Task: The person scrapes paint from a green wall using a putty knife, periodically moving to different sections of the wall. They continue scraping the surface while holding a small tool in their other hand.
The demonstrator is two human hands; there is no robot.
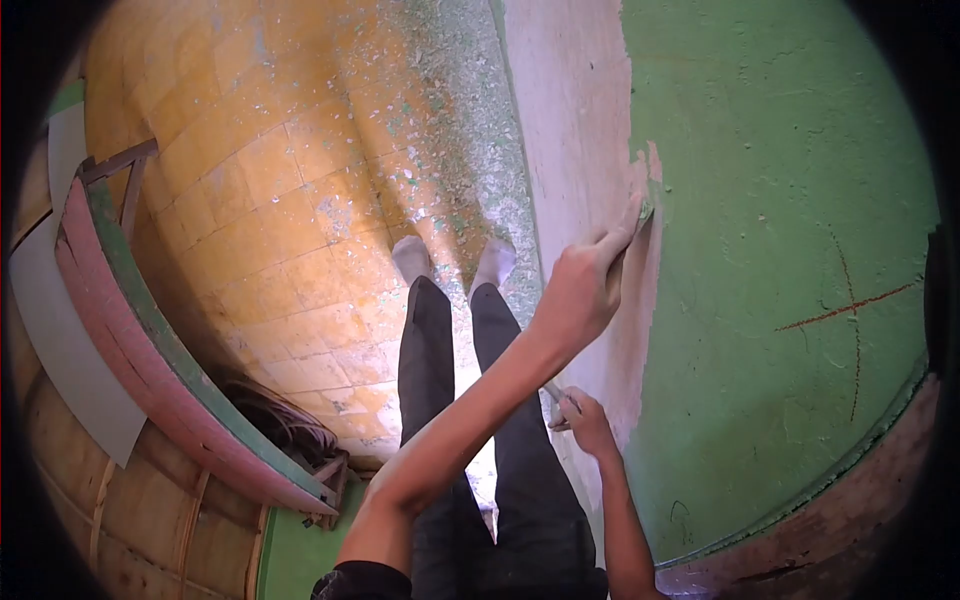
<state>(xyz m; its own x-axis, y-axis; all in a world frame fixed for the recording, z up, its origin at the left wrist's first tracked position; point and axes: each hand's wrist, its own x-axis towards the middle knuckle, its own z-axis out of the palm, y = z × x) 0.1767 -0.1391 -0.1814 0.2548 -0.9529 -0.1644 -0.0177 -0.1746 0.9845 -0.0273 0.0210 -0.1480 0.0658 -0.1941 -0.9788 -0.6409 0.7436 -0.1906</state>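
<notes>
My left hand [590, 280] is closed around a scraper-like tool, mostly hidden by the fingers. Its dark edge [647, 213] meets the green painted wall [760, 130], where the paint borders a bare pale strip [570, 110]. Green paint bits show at that edge. Lower down, close to the bare strip, my right hand [583, 422] is closed around a thin pale handle-like object [553, 391], whose far part is hidden. A red cross mark [853, 306] is drawn on the green wall to the right.
Paint flakes [470, 130] lie scattered over the yellow tiled floor [240, 200] along the wall's base. My two feet stand on the tiles. At the left are a long pink and green board [150, 350], a white panel [70, 340] and a dark bundle [280, 425].
</notes>
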